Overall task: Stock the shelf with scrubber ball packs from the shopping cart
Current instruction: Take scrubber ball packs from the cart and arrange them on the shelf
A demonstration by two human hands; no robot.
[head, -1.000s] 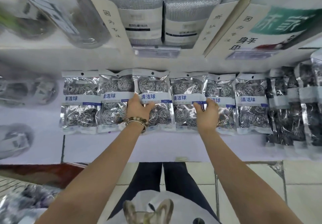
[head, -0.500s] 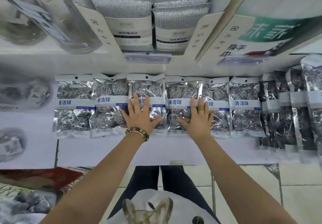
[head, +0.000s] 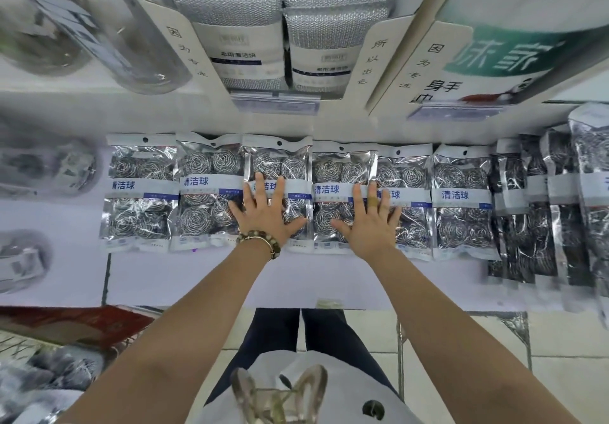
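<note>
Head view, looking down at a white shelf. Six silver packs are lying flat in a row across the middle, edges touching or overlapping. Each is showing coiled steel scrubber balls and a white band printed in blue "清洁球". At 3 o'clock, more packs of the same kind are standing on edge, close together, their print blurred.

At 12 o'clock, on the shelf above, grey mesh pads are sitting stacked in a cardboard tray. Their small label print is not clear enough to read. The tray's dividers are carrying handwritten-style characters: "所以出色" on the right one and "因为专注" on the left. At 1 o'clock a green box is showing "味家" in white, with "身手" in black below it. At 11 o'clock a clear bottle is lying blurred.

The left hand, with a bead bracelet at the wrist, is pressing flat on the third pack from the left, fingers straight and spread, gripping nothing. The right hand is pressing flat across the fourth and fifth packs, fingers likewise spread wide and holding nothing. Both arms are reaching straight forward.

At 8 o'clock the cart is showing a red edge, with blurred silver packs inside.
</note>
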